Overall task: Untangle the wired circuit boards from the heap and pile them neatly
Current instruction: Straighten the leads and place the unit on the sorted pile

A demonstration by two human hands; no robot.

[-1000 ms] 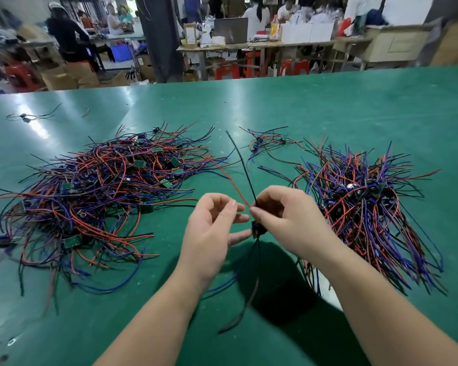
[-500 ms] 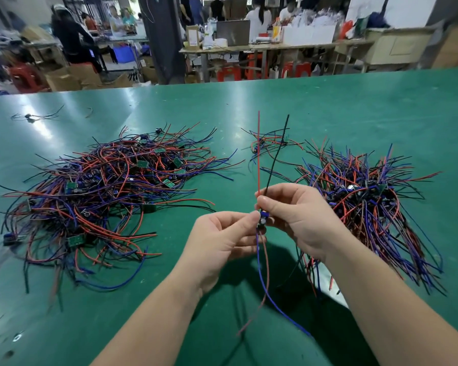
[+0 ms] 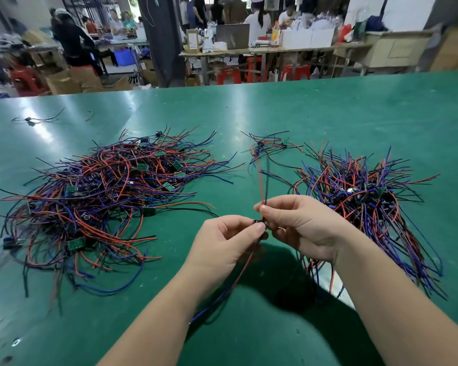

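Head view: your left hand (image 3: 222,247) and right hand (image 3: 302,228) meet above the green tabletop (image 3: 328,114). Both pinch one small dark wired circuit board (image 3: 258,221), held between the tangled red-blue-black wire heap (image 3: 103,196) and the tidier right pile (image 3: 360,196).

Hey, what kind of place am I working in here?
Likely an electronics assembly workshop: heaps of wired circuit boards on a green worktable, other workers at cluttered benches behind, cardboard boxes on the floor.
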